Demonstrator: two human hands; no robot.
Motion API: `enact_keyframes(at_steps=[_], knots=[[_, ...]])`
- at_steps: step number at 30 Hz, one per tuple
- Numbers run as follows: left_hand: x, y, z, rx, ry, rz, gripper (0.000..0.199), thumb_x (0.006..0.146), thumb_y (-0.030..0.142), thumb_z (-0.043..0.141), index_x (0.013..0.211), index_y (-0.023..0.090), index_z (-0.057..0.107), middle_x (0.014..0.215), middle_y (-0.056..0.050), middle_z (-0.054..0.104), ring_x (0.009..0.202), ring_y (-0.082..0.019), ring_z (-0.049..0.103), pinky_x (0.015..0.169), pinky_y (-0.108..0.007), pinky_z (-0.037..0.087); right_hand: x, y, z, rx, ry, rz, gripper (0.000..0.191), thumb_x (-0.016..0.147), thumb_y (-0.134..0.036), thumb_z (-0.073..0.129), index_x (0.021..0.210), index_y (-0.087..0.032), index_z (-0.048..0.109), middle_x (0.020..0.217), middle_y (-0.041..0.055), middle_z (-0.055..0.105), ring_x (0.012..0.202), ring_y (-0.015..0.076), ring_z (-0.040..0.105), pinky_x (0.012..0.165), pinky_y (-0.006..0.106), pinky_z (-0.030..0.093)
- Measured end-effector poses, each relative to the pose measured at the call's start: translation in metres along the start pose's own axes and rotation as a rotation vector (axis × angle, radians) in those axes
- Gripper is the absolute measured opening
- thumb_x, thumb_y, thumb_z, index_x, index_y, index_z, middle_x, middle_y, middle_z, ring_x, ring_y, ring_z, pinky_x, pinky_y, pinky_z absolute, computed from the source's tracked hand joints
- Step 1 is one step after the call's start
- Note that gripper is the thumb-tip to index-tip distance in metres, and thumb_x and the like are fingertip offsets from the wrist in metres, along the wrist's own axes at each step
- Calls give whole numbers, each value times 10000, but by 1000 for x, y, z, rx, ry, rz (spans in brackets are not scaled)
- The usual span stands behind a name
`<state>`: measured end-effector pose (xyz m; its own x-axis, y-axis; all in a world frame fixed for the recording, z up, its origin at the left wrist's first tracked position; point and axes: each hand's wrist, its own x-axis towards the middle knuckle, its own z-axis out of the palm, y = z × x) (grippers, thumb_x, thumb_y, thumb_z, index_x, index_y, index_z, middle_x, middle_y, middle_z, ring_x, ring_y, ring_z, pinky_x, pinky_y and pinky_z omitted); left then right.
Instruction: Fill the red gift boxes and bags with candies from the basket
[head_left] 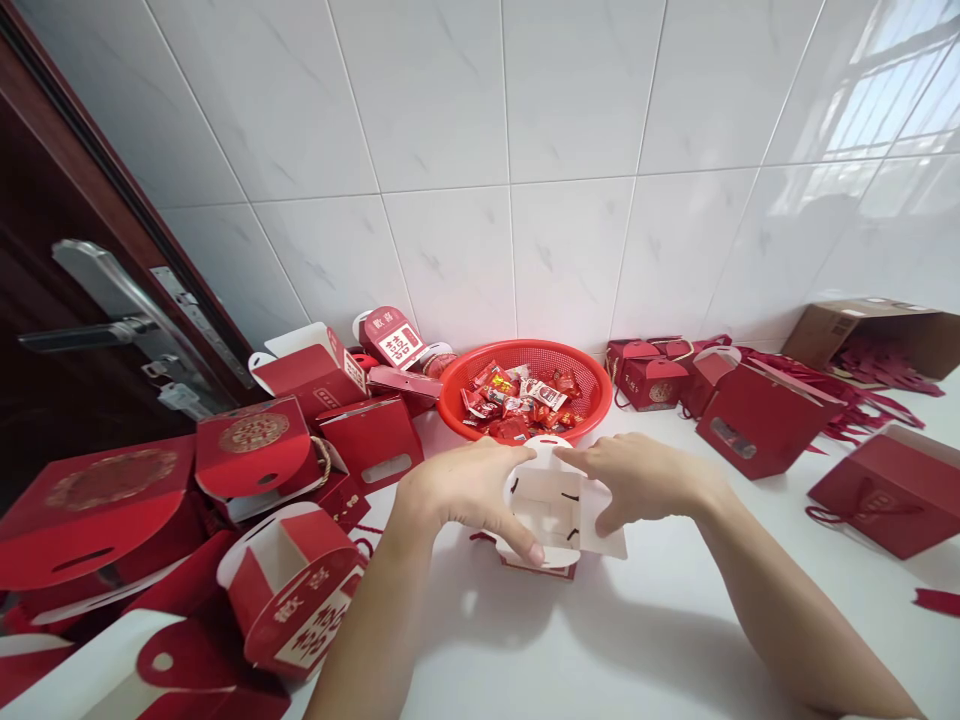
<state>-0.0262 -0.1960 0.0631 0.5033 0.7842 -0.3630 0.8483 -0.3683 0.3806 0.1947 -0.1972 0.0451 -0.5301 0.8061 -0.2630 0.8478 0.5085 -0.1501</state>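
Note:
A small red paper gift box [538, 500] stands on the white table in front of me, its white inside facing up and its flaps folded outward. Dark cord ends show on the inner walls, and I see nothing else inside. My left hand [476, 488] grips its left side, thumb on the near rounded flap and fingers by the far one. On the other side, my right hand [641, 477] has its index finger at the far flap and its thumb on the right side flap. Just behind the box, a red plastic basket [600, 400] holds red-wrapped sweets [517, 400].
Many red gift boxes [255, 440] crowd the left side, some with flaps up. More red boxes [765, 415] and bags stand at the right, before a brown cardboard box [810, 335] holding dark red pieces. A tiled wall [570, 250] closes the back; a door handle [97, 330] is at left.

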Motion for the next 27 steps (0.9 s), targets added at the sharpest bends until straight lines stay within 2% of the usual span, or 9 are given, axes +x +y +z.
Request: enact_keyframes(at_steps=[3,7,12,19,23,27], knots=[[1,3,1,-19,-48,23,907,535,491,831,1374,275,562,1300,-88,636,1122,-335,618,779,-298,489,-2,0,-1,-31,-44,-11,528,665,-421,801,1131,-205,677,888,81,671,846,304,646,622,325,420],[3,8,2,11,-73,-4,966,546,461,821,1440,269,508,1232,-85,656,1048,-320,634,770,-309,490,-4,-2,-2,-48,-104,-29,493,697,-536,763,1055,-200,714,811,72,649,779,289,644,573,320,393],[7,4,1,36,-48,-19,971,557,463,804,1453,255,495,1128,-85,671,984,-305,656,737,-309,510,-1,1,-2,-13,-73,-8,511,669,-567,778,1043,-226,715,803,56,662,800,273,651,603,311,410],[22,-14,-7,-237,-236,-81,1068,518,419,847,1477,208,427,992,-69,701,656,-207,692,589,-288,562,7,6,-2,30,-46,-17,589,613,-591,806,1054,-215,703,892,74,692,848,294,660,648,328,445],[20,-16,-8,-294,-202,-39,946,600,478,821,1433,198,470,907,-59,713,686,-225,714,591,-286,567,7,13,-9,118,-32,-50,639,653,-560,791,1180,-218,673,1002,88,702,884,277,662,644,313,456],[13,-13,-11,-326,-100,32,735,754,522,712,1377,181,525,914,-69,719,682,-216,713,577,-286,555,15,35,-22,303,40,-199,503,803,-483,680,1219,-201,660,1009,78,717,872,223,669,678,292,485]])
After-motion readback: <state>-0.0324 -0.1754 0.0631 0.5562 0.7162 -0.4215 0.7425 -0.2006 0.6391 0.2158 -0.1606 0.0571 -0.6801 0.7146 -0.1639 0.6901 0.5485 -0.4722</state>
